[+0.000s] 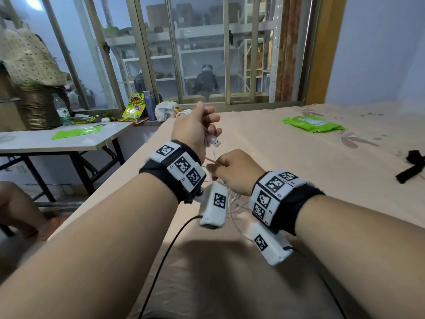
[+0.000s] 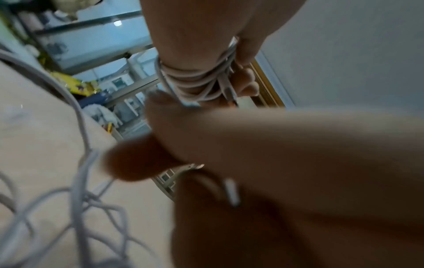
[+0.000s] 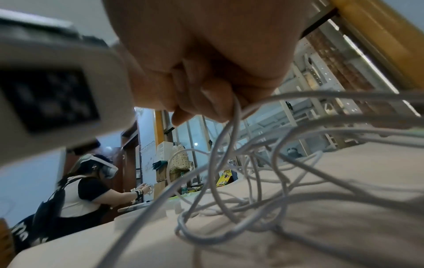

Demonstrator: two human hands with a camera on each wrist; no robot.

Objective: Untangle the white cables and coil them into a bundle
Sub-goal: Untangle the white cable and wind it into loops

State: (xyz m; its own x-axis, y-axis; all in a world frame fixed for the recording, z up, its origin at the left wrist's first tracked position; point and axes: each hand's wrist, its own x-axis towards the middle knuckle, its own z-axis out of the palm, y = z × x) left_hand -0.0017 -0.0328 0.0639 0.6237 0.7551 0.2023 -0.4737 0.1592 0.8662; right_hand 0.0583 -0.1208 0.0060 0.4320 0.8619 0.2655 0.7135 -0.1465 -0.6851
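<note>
The fingers of the left hand are wrapped by coiled thin white cables; a strand is pinched by the right hand above the peach-sheeted bed.

The cables are white, with a silver USB plug. The bedsheet is peach with a faint brown flower print. Black wristbands carry white blocks with black square-patterned markers. A bright green packet lies on the sheet.

The head view looks down over the bed toward the window; both wrist views sit close, sharing the loose white cables.
</note>
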